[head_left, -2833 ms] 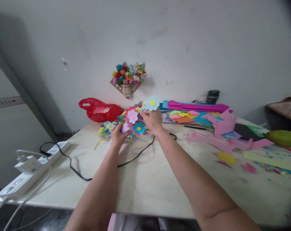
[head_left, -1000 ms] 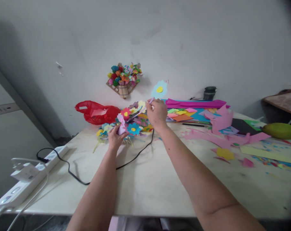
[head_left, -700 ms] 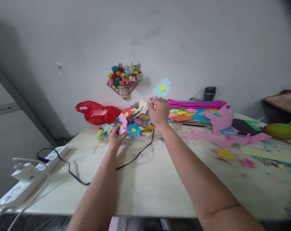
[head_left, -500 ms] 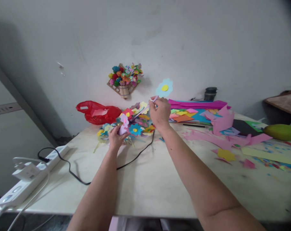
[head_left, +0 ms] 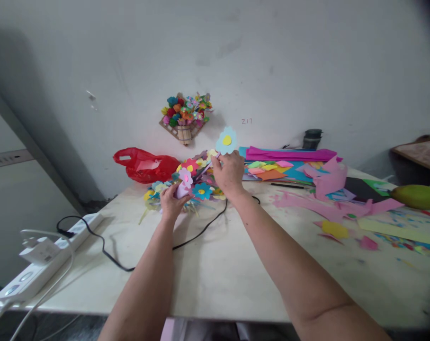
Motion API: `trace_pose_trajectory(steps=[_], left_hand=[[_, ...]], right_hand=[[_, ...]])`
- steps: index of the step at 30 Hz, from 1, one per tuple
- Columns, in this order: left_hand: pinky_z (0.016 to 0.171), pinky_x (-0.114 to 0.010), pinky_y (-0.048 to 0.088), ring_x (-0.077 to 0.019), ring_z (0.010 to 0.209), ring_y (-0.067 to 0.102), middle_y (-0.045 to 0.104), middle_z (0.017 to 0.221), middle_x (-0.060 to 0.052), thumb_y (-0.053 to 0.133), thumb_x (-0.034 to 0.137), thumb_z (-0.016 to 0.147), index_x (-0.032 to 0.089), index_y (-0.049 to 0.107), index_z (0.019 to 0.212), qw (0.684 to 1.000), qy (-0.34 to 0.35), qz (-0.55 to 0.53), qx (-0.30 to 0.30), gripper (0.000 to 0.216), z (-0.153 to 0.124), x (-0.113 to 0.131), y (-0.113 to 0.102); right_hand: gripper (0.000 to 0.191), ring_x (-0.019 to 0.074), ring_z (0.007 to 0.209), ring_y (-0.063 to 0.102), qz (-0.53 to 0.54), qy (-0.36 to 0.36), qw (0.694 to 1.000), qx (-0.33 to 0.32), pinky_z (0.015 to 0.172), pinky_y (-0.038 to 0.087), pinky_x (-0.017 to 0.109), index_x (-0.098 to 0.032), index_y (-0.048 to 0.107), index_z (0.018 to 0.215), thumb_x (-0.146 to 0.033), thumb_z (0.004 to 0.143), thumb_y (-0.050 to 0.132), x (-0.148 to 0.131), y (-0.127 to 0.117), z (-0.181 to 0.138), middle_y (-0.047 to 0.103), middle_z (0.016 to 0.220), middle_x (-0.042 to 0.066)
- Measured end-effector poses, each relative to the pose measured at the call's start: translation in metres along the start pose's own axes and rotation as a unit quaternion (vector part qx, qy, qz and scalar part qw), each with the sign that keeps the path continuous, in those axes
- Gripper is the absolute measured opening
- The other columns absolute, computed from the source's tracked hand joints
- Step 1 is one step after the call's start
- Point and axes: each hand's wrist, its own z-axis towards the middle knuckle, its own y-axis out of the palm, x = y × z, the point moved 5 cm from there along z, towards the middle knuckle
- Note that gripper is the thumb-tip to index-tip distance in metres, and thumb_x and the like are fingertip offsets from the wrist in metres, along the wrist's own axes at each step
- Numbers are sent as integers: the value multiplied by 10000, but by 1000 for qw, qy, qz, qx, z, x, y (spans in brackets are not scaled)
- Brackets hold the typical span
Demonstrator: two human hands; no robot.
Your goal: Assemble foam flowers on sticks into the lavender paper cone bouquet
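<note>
Hands at twelve o'clock on table [head_left: 215,274], left hand [head_left: 172,202] gripping bunch of paper flowers [head_left: 195,177], right hand [head_left: 228,175] pinching stem of blue flower [head_left: 226,140].

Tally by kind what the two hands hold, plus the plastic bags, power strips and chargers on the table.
light-blue paper flower, in the right hand: 1
bunch of paper flowers, in the left hand: 1
red plastic bag: 1
power strip: 1
white charger, on the strip: 1
Total: 5
</note>
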Motion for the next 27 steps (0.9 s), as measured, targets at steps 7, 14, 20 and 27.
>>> trace_pose_trajectory(steps=[7,14,20,27], left_hand=[[845,-372,428,-235,848,598,688,861,-47,801,414,501,206,656,948,1000,8,10,-1,514,-1,2,1],[826,-369,438,-245,863,595,687,867,-53,790,436,511,200,657,957,1000,7,6,-3,522,-1,2,1],[827,-362,432,-238,847,597,694,860,-38,780,461,514,217,659,936,1000,-1,9,-5,502,-1,2,1],[822,-357,428,-235,852,588,688,846,-37,785,443,512,220,662,940,1000,-4,9,1,498,-2,2,0]], right_hand=[[271,268,995,517,27,58,998,-7,852,406,416,-207,706,670,-361,834,554,8,10,-2,653,933,91],[243,301,1131,483,35,75,996,-41,936,389,474,-213,726,654,-372,797,612,6,18,-5,644,1040,111],[207,320,1200,452,25,53,997,-56,994,348,498,-221,740,672,-366,771,630,1,21,-10,653,1085,97],[167,300,1143,496,25,58,997,-41,954,395,462,-209,727,807,-321,765,611,9,22,-6,679,1018,111]])
